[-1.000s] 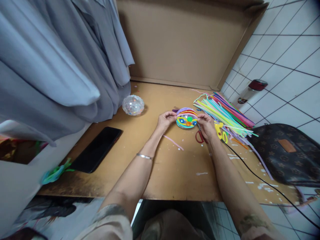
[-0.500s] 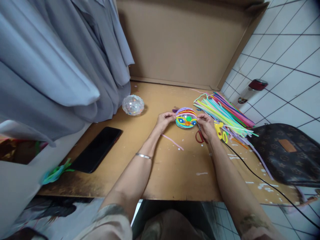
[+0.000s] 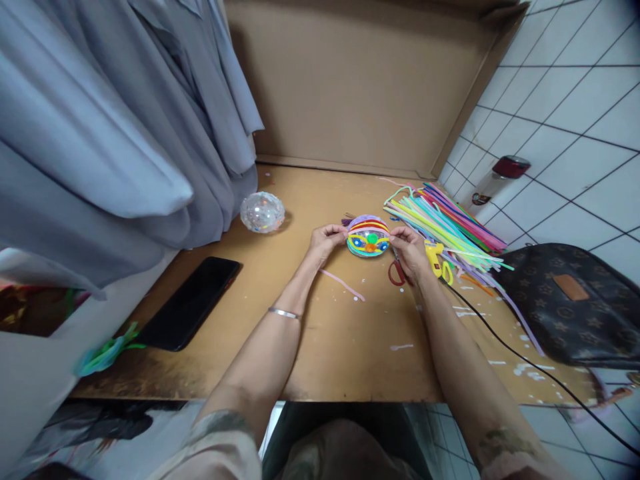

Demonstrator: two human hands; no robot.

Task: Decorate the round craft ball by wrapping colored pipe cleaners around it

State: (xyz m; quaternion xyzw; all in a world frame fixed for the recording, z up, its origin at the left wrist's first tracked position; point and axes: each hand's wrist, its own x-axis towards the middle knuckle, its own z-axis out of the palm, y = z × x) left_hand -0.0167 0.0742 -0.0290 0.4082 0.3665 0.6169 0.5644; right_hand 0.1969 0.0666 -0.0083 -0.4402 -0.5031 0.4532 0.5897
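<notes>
A ball decorated with coloured strips point(image 3: 369, 236) is held between my two hands, above the wooden table point(image 3: 310, 353). It has red, yellow and purple bands on top, blue and yellow loops below, and green and orange dots in the middle. The fingers of my left hand point(image 3: 327, 241) pinch its left side. My right hand point(image 3: 409, 250) pinches the right side. Red-handled scissors point(image 3: 397, 272) lie partly under my right hand. A pink strip point(image 3: 343, 284) rests on the table near my left wrist.
At the right are a bundle of coloured pipe cleaners point(image 3: 450, 227), a yellow glue gun point(image 3: 434, 259) with a black cable, and a dark bag point(image 3: 575, 327). A clear ball point(image 3: 263, 212) and a black phone point(image 3: 190, 303) sit at the left. Cardboard point(image 3: 350, 87) stands behind.
The whole view has shifted slightly, so most things appear a little further left. Both hands keep their hold on the decorated ball.
</notes>
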